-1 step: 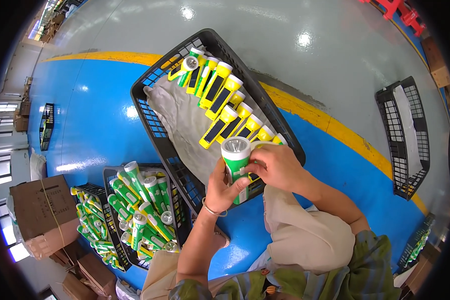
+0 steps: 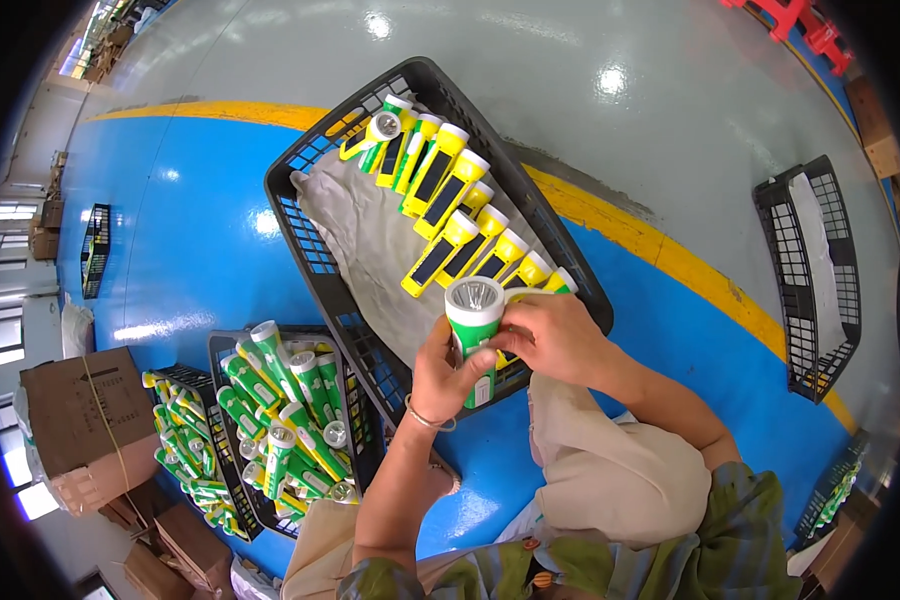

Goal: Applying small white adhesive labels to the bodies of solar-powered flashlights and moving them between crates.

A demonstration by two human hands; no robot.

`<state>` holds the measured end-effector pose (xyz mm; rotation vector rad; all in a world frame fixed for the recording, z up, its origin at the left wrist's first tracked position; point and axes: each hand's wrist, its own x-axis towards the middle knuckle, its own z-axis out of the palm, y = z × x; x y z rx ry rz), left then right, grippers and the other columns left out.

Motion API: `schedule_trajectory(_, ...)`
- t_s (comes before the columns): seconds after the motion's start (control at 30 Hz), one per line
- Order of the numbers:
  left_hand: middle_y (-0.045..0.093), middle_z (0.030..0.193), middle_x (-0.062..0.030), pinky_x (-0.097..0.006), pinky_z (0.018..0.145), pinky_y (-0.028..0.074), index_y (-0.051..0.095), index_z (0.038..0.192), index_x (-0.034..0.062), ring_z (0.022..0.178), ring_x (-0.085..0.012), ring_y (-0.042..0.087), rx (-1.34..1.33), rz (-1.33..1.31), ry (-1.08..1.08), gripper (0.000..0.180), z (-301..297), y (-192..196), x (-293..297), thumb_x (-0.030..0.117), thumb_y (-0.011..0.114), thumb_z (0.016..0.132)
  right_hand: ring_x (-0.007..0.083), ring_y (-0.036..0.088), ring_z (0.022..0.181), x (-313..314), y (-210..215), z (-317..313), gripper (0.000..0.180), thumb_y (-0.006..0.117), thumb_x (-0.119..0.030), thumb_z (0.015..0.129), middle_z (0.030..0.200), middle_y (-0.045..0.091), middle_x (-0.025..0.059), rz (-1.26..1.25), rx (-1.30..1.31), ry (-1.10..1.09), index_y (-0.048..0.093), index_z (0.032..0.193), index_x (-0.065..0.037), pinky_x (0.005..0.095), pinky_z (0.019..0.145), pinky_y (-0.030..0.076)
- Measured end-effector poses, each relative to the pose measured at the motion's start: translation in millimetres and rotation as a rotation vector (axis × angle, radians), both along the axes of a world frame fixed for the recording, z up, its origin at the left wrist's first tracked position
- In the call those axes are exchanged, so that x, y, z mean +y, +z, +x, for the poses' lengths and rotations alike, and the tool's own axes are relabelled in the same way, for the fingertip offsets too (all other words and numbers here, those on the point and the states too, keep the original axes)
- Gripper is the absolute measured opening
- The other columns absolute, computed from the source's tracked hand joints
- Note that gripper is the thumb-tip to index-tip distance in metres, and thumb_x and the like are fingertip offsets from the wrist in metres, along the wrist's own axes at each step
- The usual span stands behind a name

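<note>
A green flashlight (image 2: pixel 476 330) with a white rim stands almost upright before me, its round lens facing up. My left hand (image 2: pixel 445 375) wraps round its body, with the thumb across the front. At its right side my right hand (image 2: pixel 560 335) has bent fingers pressed to the body near the head; the fingertips are partly hidden. A thin pale strip (image 2: pixel 530 292) shows above these fingers, and I cannot tell what it is. Just beyond, yellow flashlights (image 2: pixel 450 195) with dark panels lie in a slanting row on a grey liner (image 2: pixel 360 230) inside a black crate (image 2: pixel 540 185).
Left of my legs, a crate (image 2: pixel 355 400) and another beside it hold piled green flashlights (image 2: pixel 300 430). A cardboard box (image 2: pixel 90 420) stands farther left. One lined black crate (image 2: pixel 800 280) is at right on the floor, and red stools (image 2: pixel 805 25) stand at far right.
The view has shifted very slightly. My right fingers have moved a little at the flashlight's side; both hands stay at it.
</note>
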<state>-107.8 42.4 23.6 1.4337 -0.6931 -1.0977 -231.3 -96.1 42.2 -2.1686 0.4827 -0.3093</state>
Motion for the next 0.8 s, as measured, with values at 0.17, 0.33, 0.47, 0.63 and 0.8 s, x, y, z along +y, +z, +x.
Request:
schedule_trajectory(0.17,0.059,0.103,-0.0121,-0.031,0.083,0.048,0.042,0.116,-0.0043,0.095,-0.0166,0.058,0.242,0.096,0.070,0.040,11.8,12.5,8.7,-0.002,0.060,0.080,0.0277,0.059,0.065,-0.8,-1.7,4.7,0.012,0.068,-0.012,0.074,0.075,0.059,0.0112,0.110,-0.113,0.131,0.062,0.082,-0.005,0.0353,0.056,0.046)
schedule_trajectory(0.33,0.062,0.080,-0.0113,-0.029,0.058,0.051,0.052,0.094,-0.0020,0.068,-0.0169,0.063,-0.389,0.311,0.488,0.021,43.9,-50.7,35.8,0.011,0.062,0.080,0.0269,0.058,0.065,45.8,19.2,6.3,0.009,0.065,-0.016,0.075,0.071,0.054,0.0082,0.038,-0.102,0.417,0.061,0.076,-0.008,0.0373,0.057,0.046)
schedule_trajectory(0.47,0.060,0.077,-0.0188,-0.041,0.063,0.048,0.053,0.094,-0.0024,0.071,-0.0310,0.060,-0.876,0.817,0.657,0.043,141.4,-44.6,116.7,0.032,0.068,0.074,0.0264,0.057,0.063,32.8,-0.4,0.2,0.009,0.068,-0.011,0.073,0.069,0.053,0.0073,0.161,-0.197,0.315,0.061,0.076,-0.008,0.0345,0.055,0.045)
schedule_trajectory(0.63,0.061,0.101,-0.0204,-0.045,0.075,0.049,0.060,0.102,0.0022,0.090,-0.0360,0.061,-1.363,1.563,0.228,0.041,226.6,0.5,299.9,0.038,0.052,0.084,0.0283,0.056,0.065,19.2,-15.7,-0.7,0.010,0.067,-0.002,0.072,0.072,0.056,0.0108,0.178,-0.261,0.155,0.057,0.076,-0.002,0.0335,0.057,0.044)
schedule_trajectory(0.8,0.060,0.111,-0.0179,-0.042,0.083,0.050,0.062,0.107,0.0061,0.099,-0.0318,0.060,-0.791,1.805,0.035,0.060,221.7,4.7,433.8,0.045,0.074,0.062,0.0261,0.056,0.064,-12.6,-22.7,14.6,0.008,0.065,-0.002,0.075,0.072,0.057,0.0116,0.141,-0.214,0.042,0.057,0.078,-0.001,0.0327,0.056,0.043)
